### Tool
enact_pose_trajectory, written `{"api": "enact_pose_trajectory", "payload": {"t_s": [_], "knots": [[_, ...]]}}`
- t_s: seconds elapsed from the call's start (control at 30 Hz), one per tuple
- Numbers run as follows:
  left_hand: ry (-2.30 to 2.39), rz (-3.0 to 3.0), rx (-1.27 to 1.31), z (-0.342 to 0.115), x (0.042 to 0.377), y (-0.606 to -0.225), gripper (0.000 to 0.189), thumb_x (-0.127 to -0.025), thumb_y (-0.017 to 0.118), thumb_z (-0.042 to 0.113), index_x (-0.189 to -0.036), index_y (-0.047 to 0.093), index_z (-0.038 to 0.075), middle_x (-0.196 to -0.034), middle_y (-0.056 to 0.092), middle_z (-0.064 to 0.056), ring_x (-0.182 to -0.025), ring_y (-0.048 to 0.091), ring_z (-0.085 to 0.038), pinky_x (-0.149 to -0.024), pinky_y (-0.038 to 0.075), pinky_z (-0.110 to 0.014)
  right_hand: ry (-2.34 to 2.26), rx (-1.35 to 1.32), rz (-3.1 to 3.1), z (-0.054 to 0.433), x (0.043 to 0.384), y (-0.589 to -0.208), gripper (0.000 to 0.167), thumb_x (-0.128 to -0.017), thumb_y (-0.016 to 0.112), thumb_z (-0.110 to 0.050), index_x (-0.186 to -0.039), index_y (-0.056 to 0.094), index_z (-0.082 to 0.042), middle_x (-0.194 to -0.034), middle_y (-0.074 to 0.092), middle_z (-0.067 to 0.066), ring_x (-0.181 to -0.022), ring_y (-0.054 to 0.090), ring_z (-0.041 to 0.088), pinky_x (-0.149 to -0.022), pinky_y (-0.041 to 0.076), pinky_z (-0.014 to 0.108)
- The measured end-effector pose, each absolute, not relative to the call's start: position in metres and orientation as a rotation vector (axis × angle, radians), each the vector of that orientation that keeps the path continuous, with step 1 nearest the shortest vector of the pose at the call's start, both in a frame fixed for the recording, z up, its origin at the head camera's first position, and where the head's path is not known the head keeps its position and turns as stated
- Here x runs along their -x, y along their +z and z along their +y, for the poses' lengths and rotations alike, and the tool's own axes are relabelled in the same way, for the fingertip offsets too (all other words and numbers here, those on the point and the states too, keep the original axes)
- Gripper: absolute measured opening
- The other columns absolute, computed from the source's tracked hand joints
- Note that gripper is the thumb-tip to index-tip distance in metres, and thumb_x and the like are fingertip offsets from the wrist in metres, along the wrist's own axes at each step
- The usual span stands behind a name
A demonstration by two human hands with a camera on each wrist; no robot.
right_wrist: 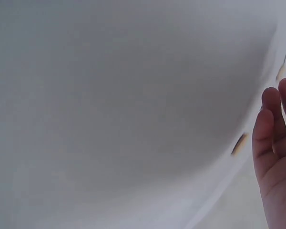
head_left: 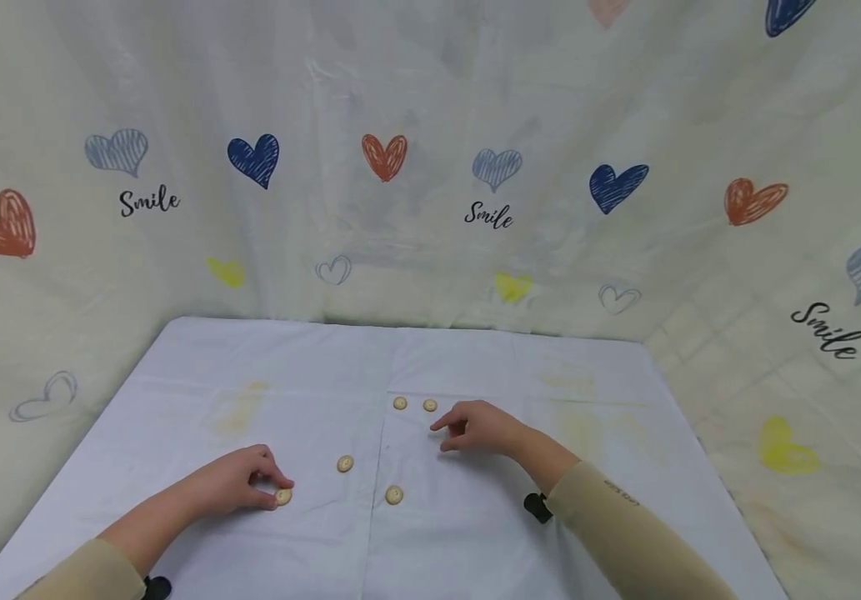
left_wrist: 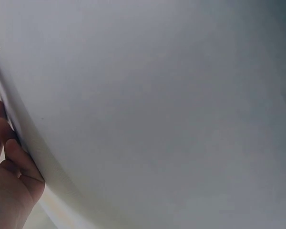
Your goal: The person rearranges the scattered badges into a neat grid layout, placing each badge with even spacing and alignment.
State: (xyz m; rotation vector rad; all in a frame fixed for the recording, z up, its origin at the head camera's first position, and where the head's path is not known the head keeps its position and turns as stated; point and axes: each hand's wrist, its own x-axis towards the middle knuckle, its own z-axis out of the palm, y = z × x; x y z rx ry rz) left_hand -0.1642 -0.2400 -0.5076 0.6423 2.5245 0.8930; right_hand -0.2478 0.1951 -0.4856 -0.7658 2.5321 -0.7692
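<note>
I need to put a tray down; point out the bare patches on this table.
Free: the far strip of the table beyond the two far buttons, and the right side past the right hand. Crowded: the near middle, between that hand and the left hand, where three more buttons lie.

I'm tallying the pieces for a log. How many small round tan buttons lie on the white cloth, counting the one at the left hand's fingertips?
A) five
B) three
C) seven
A: in the head view the left hand pinches one button, and four more buttons lie apart on the white cloth, two of them by the right hand.
</note>
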Motion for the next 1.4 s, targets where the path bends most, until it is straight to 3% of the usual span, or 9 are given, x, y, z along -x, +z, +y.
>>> {"api": "enact_pose_trajectory", "payload": {"t_s": [0.7, 1.4], "knots": [[0.898, 2.529, -0.637, -0.242, 0.164, -0.508, 0.023, -0.080, 0.082, 0.032, -0.102, 0.078, 0.029, -0.094, 0.055, 0.009, -0.083, 0.048, -0.006, -0.073, 0.042, -0.027, -0.565, 1.129, 2.360, 0.131, 0.213, -0.489, 0.030, -0.081, 0.082, -0.033, -0.110, 0.077, -0.031, -0.079, 0.057, -0.016, -0.074, 0.050, -0.001, -0.071, 0.042, 0.017], [0.929, 2.515, -0.661, -0.239, 0.163, -0.510, 0.022, -0.080, 0.082, 0.031, -0.102, 0.078, 0.028, -0.093, 0.055, 0.008, -0.083, 0.049, -0.006, -0.073, 0.043, -0.026, -0.365, 1.332, 2.406, 0.128, 0.208, -0.497, 0.025, -0.085, 0.080, -0.035, -0.110, 0.078, -0.034, -0.088, 0.057, -0.023, -0.076, 0.047, -0.004, -0.069, 0.039, 0.014]]}}
